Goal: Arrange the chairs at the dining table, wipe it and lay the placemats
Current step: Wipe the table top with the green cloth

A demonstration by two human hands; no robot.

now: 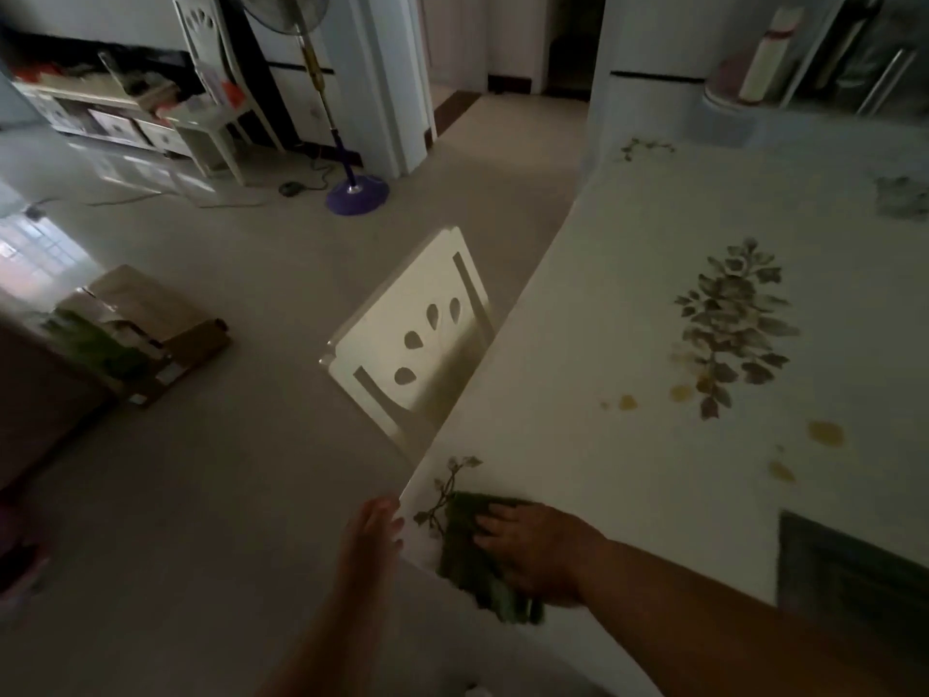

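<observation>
While the right hand (533,550) presses flat on a dark green crumpled cloth (477,560) to wipe the white leaf-printed surface (603,319), the left hand (374,530), fingers loosely extended and holding nothing, rests against the corner just beside it, seemingly for steadiness.

Counter (628,294): white top printed with grey-green leaf sprigs, marked by several yellowish stains near the large central sprig. Dark green cloth (477,560): crumpled, lay flat on the near corner, overhanging the edge slightly. White chair (402,344): back with four teardrop cut-outs, tucked in against the counter's left side. Dark placemat (854,565): rectangular, lay flat toward the near right, partly out of view.
</observation>
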